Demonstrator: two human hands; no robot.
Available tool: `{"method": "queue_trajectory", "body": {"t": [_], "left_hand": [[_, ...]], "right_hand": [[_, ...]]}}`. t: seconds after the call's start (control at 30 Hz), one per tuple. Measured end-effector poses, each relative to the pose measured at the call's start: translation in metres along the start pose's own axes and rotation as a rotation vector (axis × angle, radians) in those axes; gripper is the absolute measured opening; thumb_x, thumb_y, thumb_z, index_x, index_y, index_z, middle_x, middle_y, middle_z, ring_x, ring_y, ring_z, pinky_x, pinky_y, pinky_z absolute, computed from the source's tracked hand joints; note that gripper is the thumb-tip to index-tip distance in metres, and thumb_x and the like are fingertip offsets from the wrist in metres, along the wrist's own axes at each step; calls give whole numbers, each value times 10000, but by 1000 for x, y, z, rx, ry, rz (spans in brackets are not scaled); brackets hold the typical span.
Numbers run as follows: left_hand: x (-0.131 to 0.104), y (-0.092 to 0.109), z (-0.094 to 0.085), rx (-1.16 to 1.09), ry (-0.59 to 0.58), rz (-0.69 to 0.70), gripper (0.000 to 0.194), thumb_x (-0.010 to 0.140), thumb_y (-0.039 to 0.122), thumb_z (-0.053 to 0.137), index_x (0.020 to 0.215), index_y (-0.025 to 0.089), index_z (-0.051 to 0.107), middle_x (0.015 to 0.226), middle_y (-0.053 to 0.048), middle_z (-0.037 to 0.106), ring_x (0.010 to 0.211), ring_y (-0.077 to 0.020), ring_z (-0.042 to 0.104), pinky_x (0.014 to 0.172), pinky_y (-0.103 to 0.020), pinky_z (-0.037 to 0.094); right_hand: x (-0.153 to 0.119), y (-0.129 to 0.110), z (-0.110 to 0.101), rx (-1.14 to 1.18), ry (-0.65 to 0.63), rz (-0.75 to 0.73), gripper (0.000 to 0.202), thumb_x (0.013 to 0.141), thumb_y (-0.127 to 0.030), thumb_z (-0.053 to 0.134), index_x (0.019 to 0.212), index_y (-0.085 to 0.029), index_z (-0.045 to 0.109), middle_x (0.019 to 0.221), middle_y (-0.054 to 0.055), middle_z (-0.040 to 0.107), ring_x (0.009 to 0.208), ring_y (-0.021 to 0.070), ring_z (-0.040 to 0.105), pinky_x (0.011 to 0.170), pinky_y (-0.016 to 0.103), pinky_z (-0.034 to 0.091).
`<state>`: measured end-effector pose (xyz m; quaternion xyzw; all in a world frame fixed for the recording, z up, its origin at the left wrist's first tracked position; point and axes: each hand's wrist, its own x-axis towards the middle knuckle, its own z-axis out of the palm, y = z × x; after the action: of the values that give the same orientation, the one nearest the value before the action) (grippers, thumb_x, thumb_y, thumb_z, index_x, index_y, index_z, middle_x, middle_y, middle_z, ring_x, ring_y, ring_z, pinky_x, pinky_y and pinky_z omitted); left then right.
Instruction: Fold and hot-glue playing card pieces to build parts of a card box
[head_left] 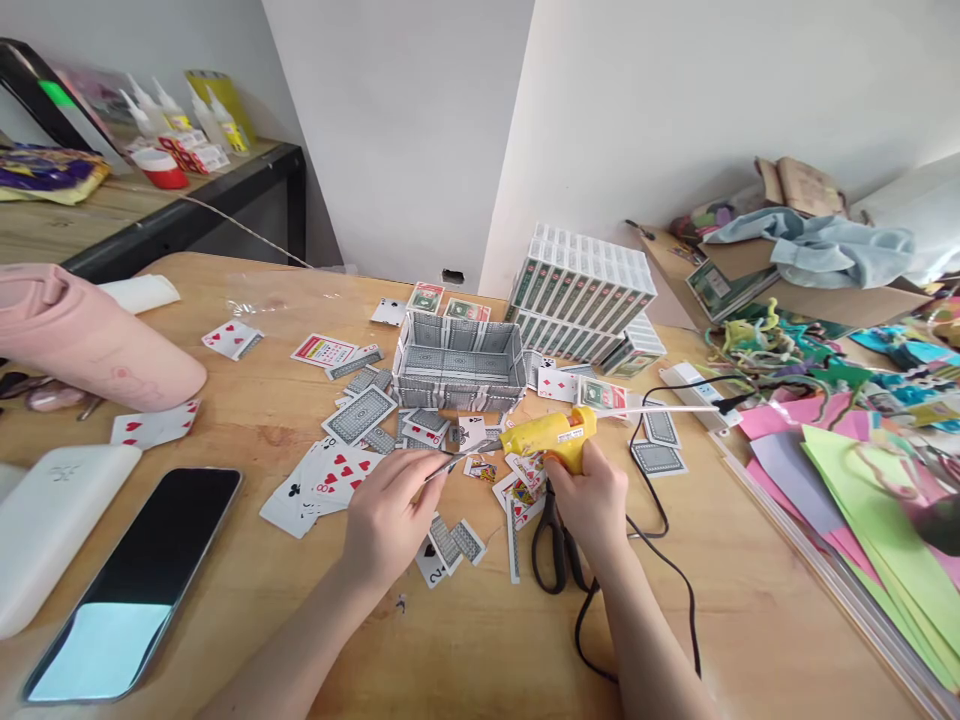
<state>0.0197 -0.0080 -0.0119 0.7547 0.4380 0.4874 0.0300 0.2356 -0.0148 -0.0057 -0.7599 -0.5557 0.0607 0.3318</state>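
Observation:
In my right hand (594, 498) is a yellow hot glue gun (546, 434), its nozzle pointing left and a white glue stick (667, 408) sticking out of its back. My left hand (394, 510) pinches a thin strip of playing card (463, 456), seen nearly edge-on, close to the nozzle. Just beyond my hands stands an open box made of playing cards (459, 392), with grey patterned backs facing out. Whole and cut playing cards (361, 415) lie scattered around it. Black-handled scissors (551, 550) rest under my right hand, their blades partly hidden.
Stacked card decks (581, 285) stand against the wall. A black cord (679, 570) loops across the right side near a power strip (686, 385) and coloured sheets (862, 500). On the left are a phone (142, 580), a white case (60, 530) and a pink pouch (105, 340).

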Motion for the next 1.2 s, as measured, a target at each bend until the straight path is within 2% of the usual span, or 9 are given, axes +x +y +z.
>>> {"method": "queue_trajectory", "body": {"t": [0.73,1.2], "left_hand": [[0,0,0,-16,-10,-17,186,773,56,571,892,193,613,808,-24,704,760,-141,662,721,-255,524],[1,1,0,-15,-12,-13,181,782,66,567,899,198,607,801,-24,701,747,-144,660,711,-262,528]], "right_hand": [[0,0,1,-69,10,-46,311,702,-369,511,563,-236,266,446,-68,341,422,109,308,429,229,269],[0,3,1,-55,30,-42,318,700,-345,518,555,-235,257,446,-77,313,420,104,289,431,230,266]]}}
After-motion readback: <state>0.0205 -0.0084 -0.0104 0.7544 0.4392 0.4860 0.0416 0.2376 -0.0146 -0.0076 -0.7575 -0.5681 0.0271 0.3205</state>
